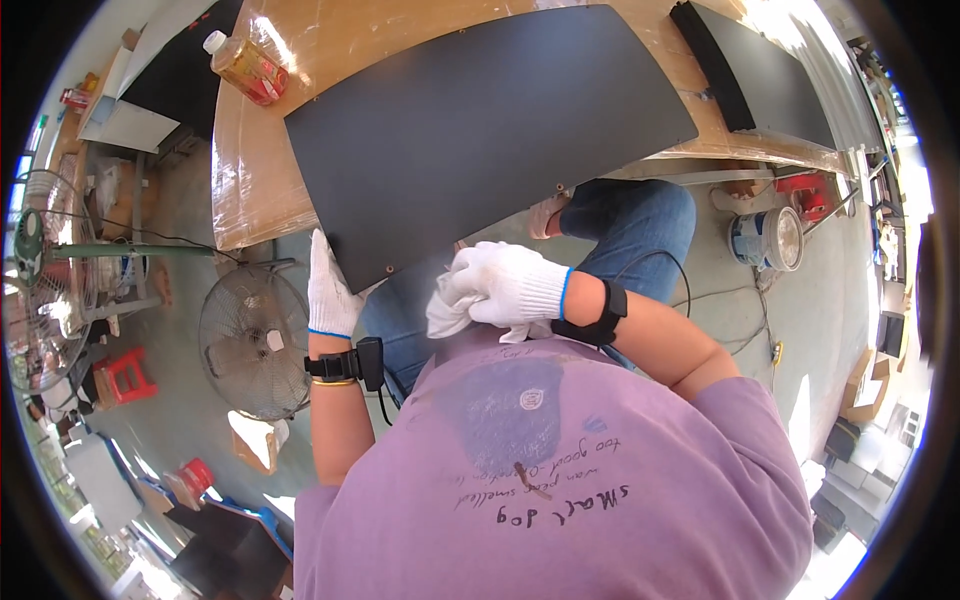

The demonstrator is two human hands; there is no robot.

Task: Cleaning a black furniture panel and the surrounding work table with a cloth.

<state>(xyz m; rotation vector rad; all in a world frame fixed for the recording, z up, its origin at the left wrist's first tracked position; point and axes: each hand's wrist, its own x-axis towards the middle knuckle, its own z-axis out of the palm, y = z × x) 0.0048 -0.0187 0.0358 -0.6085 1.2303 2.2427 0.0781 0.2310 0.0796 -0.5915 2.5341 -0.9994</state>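
A large flat black panel point(490, 120) lies on the table and overhangs its near edge, with small holes along its near side. My left hand point(333, 290), in a white knit glove, holds the panel's near left corner, its fingers straight along the left edge and its thumb by the corner. In front of my chest, just off the panel's near edge, my gloved right hand point(510, 285) is closed around a crumpled white cloth point(447, 312). The fingers' far side is hidden by the hand and the cloth.
On the film-wrapped table point(255, 190) a drink bottle point(247, 68) stands at the far left. Stacked dark panels point(765, 85) lie at the right. A floor fan point(255, 340) stands left, a bucket point(765, 240) right, near loose cables on the floor.
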